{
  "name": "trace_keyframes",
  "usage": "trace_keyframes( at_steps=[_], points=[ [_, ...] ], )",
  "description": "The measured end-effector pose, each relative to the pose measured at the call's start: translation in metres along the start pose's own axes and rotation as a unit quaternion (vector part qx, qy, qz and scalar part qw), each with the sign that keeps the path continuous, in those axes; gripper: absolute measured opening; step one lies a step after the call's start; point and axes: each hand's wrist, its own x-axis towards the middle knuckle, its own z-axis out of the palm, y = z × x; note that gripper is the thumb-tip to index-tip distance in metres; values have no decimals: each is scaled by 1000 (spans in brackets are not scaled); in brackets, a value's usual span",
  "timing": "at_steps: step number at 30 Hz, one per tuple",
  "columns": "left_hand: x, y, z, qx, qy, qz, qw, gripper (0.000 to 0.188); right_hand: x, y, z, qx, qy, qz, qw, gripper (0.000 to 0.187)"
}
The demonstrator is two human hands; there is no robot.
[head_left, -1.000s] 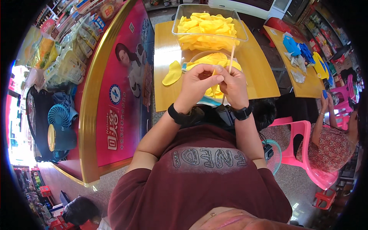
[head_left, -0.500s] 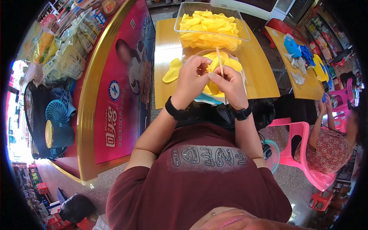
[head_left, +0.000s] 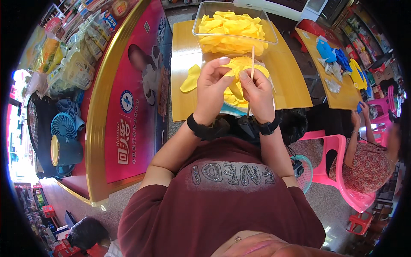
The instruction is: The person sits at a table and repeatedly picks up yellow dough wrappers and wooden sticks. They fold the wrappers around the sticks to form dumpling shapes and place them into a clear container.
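Observation:
My left hand pinches the edge of a yellow petal-shaped piece, thumb and forefinger pressed together. Across from it, my right hand grips a thin wooden stick that stands nearly upright, and its thumb lies by the same yellow piece. Beneath both hands is a pale blue-and-white basin with more yellow pieces in it. A separate yellow piece lies flat on the wooden table, left of my left hand. The fingertips partly cover the held piece.
A clear plastic box heaped with yellow pieces stands at the table's far side. On the left rises a pink counter with gold trim. Another person sits at the right by a pink chair, near a second table.
My hands have drawn slightly apart, showing more of the yellow piece between them. The stick has shifted a little right and stands more upright.

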Motion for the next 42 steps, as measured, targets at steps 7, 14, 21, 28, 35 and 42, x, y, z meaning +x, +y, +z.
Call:
trace_keyframes(
  at_steps=[7, 14, 21, 28, 35, 42],
  points=[
    [-1, 3, -5, -13, -12, -67, 998, 29, -6, -1, 9, -80, -5, -52, 995, 19],
    [7, 14, -3, -112, -59, -106, 986, 24, -7, -3, 8, -69, 8, -53, 996, 19],
    [4, 0, -7, 127, -9, 57, 990, 29, -8, 2, 10, -134, -15, -80, 988, 21],
    [7, -4, -10, 247, 2, 30, 969, 38, -4, 5, 7, -125, -35, -72, 989, 19],
    [7, 3, -6, -41, -27, -94, 994, 38, 1, -2, -3, -71, 10, -24, 997, 17],
    [5, 21, -5, -276, -74, -220, 933, 32, -1, 1, 4, -61, -4, -75, 995, 17]
  ],
)
